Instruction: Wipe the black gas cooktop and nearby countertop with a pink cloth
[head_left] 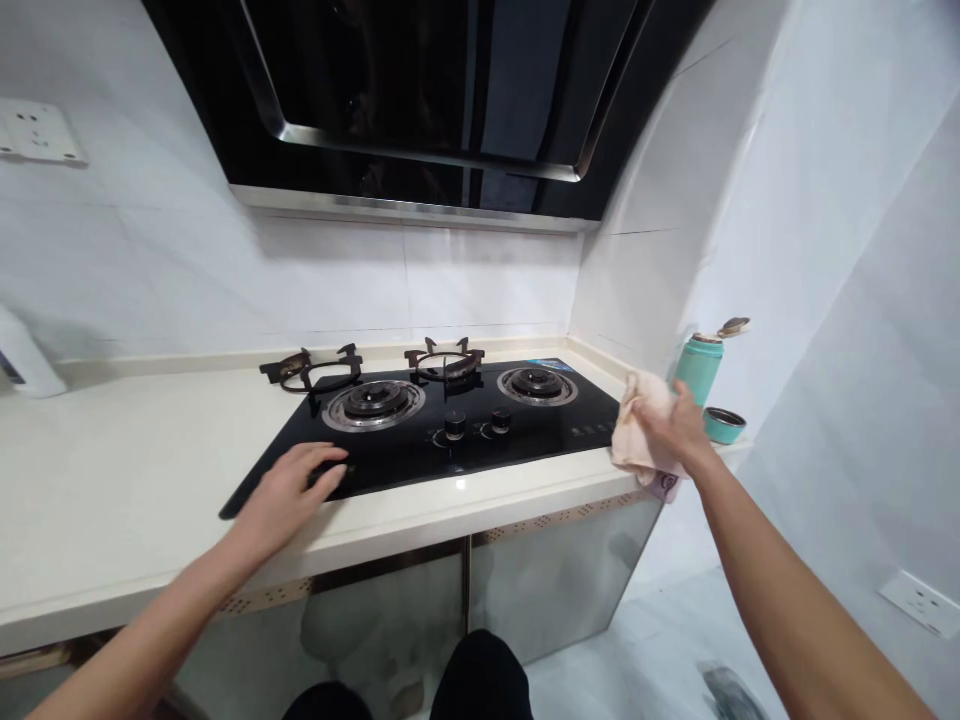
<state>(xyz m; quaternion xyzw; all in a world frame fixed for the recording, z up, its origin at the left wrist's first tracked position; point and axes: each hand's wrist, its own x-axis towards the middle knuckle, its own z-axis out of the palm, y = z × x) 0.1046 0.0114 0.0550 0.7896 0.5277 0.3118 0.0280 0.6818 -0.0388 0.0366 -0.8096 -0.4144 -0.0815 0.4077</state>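
In the head view, a black glass gas stove [420, 455] is set in the pale countertop. My left hand [294, 490] hovers at or rests on its front left edge, fingers apart and nothing in them; contact is not clear. At the right end of the counter my right hand [679, 428] grips a pale pink cloth [637, 425], which hangs partly over the edge by the stove's right side. Just behind that hand stands a mint-green thermos [699, 370] with its lid flipped up. A matching green cup [724, 426] sits beside it.
Two pan supports [319, 372] [445, 362] lie off their burners along the back. Two knobs [455, 426] rise from the stove front. A black range hood [442, 110] overhangs it. A white bottle [28, 352] stands far left. Cabinet doors [555, 580] are below.
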